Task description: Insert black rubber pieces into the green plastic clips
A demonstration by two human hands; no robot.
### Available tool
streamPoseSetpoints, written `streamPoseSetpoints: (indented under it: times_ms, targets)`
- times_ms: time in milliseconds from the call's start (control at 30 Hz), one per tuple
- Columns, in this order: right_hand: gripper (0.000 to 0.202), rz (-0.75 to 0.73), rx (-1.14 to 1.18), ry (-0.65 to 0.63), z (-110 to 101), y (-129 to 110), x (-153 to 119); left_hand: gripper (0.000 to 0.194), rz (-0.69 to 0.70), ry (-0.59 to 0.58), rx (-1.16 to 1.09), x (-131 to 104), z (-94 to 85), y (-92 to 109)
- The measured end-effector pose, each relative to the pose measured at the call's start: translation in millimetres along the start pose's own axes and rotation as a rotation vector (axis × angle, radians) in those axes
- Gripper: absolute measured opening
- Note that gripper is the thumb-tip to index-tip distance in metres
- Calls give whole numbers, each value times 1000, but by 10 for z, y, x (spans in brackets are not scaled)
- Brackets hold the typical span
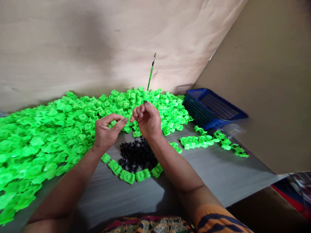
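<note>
Raised over the grey table, my left hand [107, 131] has thumb and index finger pinched together; a green bit shows inside the loop they form, and what the tips grip cannot be made out. Close by on the right, my right hand [149, 121] has curled fingers, with a small black piece [145, 102] at its fingertips. The hands are slightly apart. Below them lies a heap of small black pieces [138, 153], with a curved row of green plastic pieces [127, 177] along its near side.
A large pile of green pieces [60, 129] spreads from the left to behind my hands. A thin green stick [151, 76] stands up behind it. At the right are a blue basket [213, 121], joined green pieces [196, 141] and a clear plastic item. Board walls rise behind and right.
</note>
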State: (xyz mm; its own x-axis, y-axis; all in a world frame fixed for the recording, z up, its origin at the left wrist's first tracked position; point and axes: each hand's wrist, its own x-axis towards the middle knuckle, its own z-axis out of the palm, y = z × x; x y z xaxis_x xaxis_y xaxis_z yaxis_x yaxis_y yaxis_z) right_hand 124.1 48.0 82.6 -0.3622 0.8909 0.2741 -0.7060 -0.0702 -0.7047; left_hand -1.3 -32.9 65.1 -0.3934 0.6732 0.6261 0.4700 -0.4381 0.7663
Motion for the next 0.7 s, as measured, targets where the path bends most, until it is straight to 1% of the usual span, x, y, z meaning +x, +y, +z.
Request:
streamPoseSetpoints:
  times_ms: [100, 167, 200, 300, 433, 600, 700]
  targets:
    - [40, 36, 19, 0, -1, 30, 1, 22, -158, -57, -165, 27, -16, -79]
    - [40, 65, 40, 22, -1, 32, 10, 14, -217, -111, -234, 40, -29, -134]
    - [40, 74, 57, 26, -4, 28, 16, 13, -225, -137, -243, 44, -31, -157]
    - [39, 80, 117, 11, -20, 5, 36, 24, -195, -186, -220, 38, -15, -206]
    - [37, 93, 167, -15, -52, -25, 53, 40, -130, -199, -193, -8, 64, -226]
    - [38, 114, 187, 5, -70, -45, 69, 41, 22, -179, -164, -76, 151, -195]
    - [41, 122, 171, 23, -66, -52, 70, 41, 25, -178, -138, -97, 163, -175]
